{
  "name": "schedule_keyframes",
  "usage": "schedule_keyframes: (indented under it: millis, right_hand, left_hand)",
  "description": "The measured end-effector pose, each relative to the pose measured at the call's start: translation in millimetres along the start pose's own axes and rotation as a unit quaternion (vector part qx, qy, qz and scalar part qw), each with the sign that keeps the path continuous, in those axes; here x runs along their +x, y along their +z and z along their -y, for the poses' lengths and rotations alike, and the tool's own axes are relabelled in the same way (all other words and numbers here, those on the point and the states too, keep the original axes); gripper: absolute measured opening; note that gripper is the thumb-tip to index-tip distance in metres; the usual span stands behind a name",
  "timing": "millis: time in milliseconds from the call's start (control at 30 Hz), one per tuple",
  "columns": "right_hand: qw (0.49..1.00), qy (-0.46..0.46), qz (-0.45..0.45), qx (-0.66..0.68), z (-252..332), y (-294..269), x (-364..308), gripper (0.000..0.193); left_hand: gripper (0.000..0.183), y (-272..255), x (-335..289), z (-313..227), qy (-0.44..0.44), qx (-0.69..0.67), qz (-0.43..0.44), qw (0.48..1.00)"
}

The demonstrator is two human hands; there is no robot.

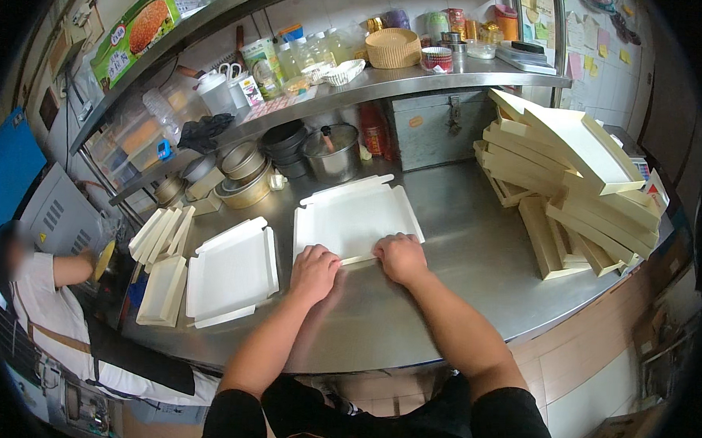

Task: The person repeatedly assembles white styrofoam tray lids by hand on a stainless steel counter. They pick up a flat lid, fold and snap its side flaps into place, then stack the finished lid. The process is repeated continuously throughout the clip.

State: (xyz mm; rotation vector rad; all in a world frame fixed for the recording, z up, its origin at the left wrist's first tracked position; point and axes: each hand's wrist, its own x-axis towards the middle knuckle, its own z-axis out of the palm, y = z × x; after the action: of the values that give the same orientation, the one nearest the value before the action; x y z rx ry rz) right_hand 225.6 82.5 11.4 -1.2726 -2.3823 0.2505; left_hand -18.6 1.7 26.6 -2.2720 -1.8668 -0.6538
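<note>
A white cardboard tray blank (357, 211) lies on the steel counter before me, its far and side flaps spread out. My left hand (315, 274) has its fingers curled on the near left corner. At the near right corner my right hand (402, 258) is closed on the same edge, thumb and fingers bent. Between the hands the near edge looks turned up. The fingertips are partly hidden. To the left lies a second flat cardboard blank (233, 272), touched by neither hand.
Folded cream trays (594, 206) lie in a tall, uneven pile at right. More folded trays (161, 290) stand at left. Pots (330, 151) and a metal box (437, 129) line the back under a shelf (420, 82). A person (57, 308) works at far left.
</note>
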Motion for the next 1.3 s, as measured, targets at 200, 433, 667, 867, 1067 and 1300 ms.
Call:
schedule_keyframes:
  millis: [200, 433, 667, 867, 1067, 1300]
  right_hand:
    - [0.997, -0.076, 0.014, -0.010, 14, 12, -13, 0.019]
    - [0.999, -0.008, 0.031, -0.011, 11, -3, -8, 0.018]
    - [0.993, -0.103, 0.028, 0.052, 16, 3, -10, 0.018]
    - [0.986, -0.146, 0.033, 0.080, 16, 8, -12, 0.016]
    - [0.984, -0.140, 0.007, 0.106, 7, 12, -8, 0.015]
    - [0.960, -0.181, 0.060, 0.206, 2, 6, -6, 0.013]
  left_hand:
    - [0.020, 22, -2, -30, 0.026, -0.021, 0.072, 0.997]
    - [0.017, 16, -11, 22, 0.026, -0.193, 0.022, 0.981]
    - [0.022, 16, -9, 30, 0.018, -0.289, 0.092, 0.953]
    - [0.019, 19, -1, 1, -0.028, -0.225, -0.029, 0.973]
    - [0.020, 25, -15, 13, 0.104, -0.170, -0.037, 0.979]
    - [0.030, -2, -17, -14, 0.006, -0.286, 0.038, 0.958]
